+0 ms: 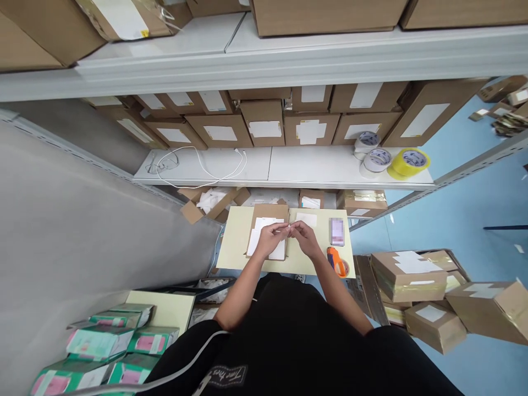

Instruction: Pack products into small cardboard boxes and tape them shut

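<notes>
Above the table point(307, 267), hands point(269, 240) point(305, 238) (curled) pinch something white point(289, 225).

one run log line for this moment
left hand, right hand: fingertips together, tiny white piece between | white papers: on cardboard | orange tape dispenser: on table

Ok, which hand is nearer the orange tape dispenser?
Right: the right hand is beyond the orange tape dispenser and to its left; the left hand is farther left, over white papers.

Bright, even light reaches the table point(232, 241) around my fingers point(281, 227); the wall point(124, 231) left of them looks dimmer. The small white piece point(289, 225) I pinch is blurred, the smartphone point(337, 231) rightward pixelated, the far-right carton point(487, 308) stretched by wide-angle distortion.
</notes>
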`<state>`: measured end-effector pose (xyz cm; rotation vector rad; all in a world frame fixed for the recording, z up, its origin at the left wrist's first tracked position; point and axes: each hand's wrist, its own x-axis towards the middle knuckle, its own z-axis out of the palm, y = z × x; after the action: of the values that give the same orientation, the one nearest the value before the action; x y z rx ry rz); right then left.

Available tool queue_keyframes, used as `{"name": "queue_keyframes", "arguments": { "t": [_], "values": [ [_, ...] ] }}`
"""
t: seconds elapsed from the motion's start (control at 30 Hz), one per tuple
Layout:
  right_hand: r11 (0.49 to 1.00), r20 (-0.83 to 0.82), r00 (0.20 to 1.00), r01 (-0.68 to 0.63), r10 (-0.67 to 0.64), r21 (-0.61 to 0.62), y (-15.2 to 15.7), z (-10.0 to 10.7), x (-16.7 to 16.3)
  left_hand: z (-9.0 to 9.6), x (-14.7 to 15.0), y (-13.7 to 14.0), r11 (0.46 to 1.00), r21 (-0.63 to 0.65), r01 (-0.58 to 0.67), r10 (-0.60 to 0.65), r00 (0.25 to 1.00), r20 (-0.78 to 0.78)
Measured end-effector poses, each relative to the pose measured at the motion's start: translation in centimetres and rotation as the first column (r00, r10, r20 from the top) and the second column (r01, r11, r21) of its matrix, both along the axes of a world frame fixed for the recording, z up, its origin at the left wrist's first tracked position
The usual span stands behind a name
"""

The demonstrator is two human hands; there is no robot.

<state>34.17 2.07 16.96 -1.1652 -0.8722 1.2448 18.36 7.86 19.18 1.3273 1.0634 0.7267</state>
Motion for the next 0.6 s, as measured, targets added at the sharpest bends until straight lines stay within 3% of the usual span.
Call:
{"name": "queue_keyframes", "arguments": {
  "t": [0.13,0.2,0.27,0.33,0.5,0.6],
  "values": [
    [0.998,0.0,0.998,-0.065,0.065,-0.013,0.5,0.1,-0.5,-1.1,-0.8,0.7,0.976,-0.132,-0.175,0.184,0.981,0.055],
    [0.997,-0.004,0.998,-0.068,0.067,-0.027,1.0,0.0,-0.9,-1.6,-1.5,1.2,0.965,-0.206,-0.16,0.187,0.975,0.119],
    [0.998,-0.004,0.999,-0.048,0.047,-0.04,1.6,0.0,-1.5,-1.8,-2.3,1.6,0.966,-0.251,-0.069,0.126,0.968,0.218],
    [0.998,0.011,0.999,-0.038,0.039,-0.045,2.4,0.0,-2.3,-1.7,-3.0,1.9,0.975,-0.222,-0.012,0.069,0.966,0.25],
    [0.999,0.053,0.998,-0.024,0.026,-0.038,4.4,0.8,-5.8,-1.2,-5.5,3.0,0.997,-0.021,-0.072,0.074,0.992,0.099],
    [0.998,0.062,0.998,0.008,-0.004,-0.065,5.6,0.9,-8.6,-1.5,-8.0,4.2,0.998,-0.026,-0.058,0.061,0.991,0.118]
  ]
}}
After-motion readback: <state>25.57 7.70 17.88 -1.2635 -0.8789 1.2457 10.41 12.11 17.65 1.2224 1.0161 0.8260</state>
